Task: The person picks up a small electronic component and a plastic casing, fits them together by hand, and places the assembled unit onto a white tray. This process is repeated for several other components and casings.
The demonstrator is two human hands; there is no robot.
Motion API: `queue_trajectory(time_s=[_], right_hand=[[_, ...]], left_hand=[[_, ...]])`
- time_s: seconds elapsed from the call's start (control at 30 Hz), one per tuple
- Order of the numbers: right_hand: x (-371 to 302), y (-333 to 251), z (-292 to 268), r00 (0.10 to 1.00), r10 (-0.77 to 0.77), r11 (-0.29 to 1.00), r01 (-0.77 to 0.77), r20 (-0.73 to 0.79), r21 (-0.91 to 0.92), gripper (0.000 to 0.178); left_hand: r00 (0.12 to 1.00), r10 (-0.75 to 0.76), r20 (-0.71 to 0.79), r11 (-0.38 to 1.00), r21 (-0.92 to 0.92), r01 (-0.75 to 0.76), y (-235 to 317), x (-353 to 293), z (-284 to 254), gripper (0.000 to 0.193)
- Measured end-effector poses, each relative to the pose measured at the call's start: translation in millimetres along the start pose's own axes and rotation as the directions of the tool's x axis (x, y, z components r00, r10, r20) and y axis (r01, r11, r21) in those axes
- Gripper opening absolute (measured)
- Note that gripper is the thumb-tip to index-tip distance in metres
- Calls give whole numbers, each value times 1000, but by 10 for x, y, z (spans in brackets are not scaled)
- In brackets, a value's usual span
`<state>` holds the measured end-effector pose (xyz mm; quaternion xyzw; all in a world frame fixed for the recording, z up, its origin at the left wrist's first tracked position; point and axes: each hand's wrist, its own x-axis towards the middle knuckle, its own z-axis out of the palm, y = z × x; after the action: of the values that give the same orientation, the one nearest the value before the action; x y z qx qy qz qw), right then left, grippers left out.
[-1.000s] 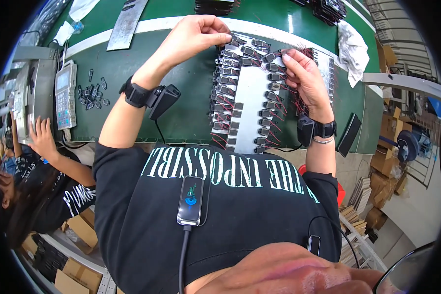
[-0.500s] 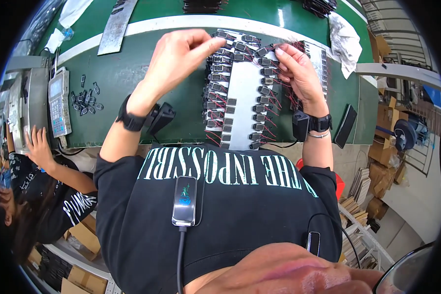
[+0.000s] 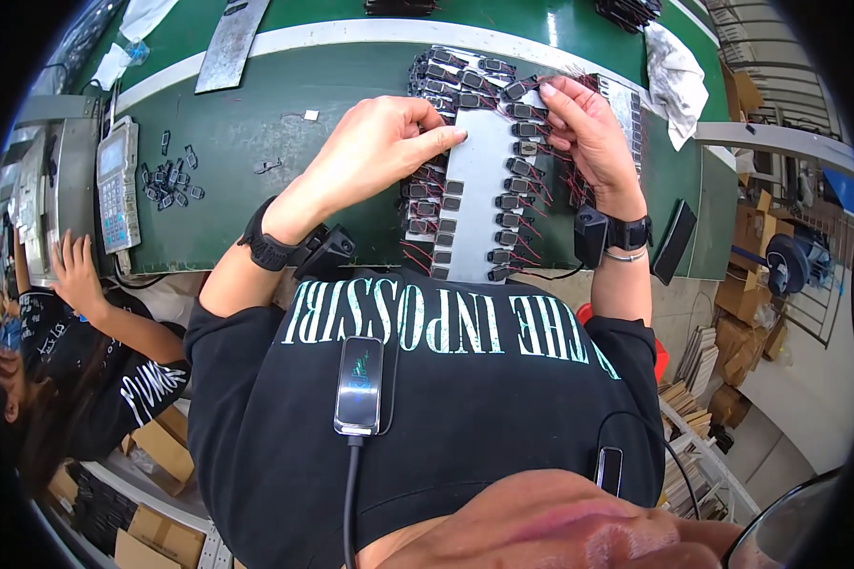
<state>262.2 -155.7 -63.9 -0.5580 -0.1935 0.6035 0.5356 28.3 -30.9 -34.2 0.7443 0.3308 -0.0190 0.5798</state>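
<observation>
A pale flat plate lies on the green table in front of me. Small black rectangular modules with thin red wires, looking like little speakers, line its far end and right edge. The thumb and forefinger of my right hand are pinched on the end of a tilted wired module at the plate's far right corner. My left hand is closed over the plate's left edge, thumb tip on the bare surface; whatever its curled fingers hold is hidden. Beneath it runs another strip of wired modules.
A heap of loose modules lies left, beside a grey keypad device. A metal plate, white cloth and black phone lie around. Another strip is right. A co-worker's hand is at far left.
My left hand has come nearer and to the right, from the far modules to the plate's left edge. Some small pieces on the table have come into sight. My right hand keeps its pinch.
</observation>
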Motion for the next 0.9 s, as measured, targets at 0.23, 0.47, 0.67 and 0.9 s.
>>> queue_trajectory(time_s=[0.23,0.47,0.67,0.9], right_hand=[[54,-18,32,1000,-18,999,18,0,-43,12],[507,-83,0,997,-35,986,46,71,-162,16],[518,-31,-2,998,-35,905,12,-48,-426,17],[448,-136,102,927,-374,668,268,-3,-694,25]], left_hand=[[995,18,94,993,-121,-6,-184,126,-17,33],[995,-12,98,960,-278,39,-202,301,-186,27],[996,-17,84,985,-170,32,-318,388,-195,29],[999,27,20,998,-48,-26,-341,367,-219,31]])
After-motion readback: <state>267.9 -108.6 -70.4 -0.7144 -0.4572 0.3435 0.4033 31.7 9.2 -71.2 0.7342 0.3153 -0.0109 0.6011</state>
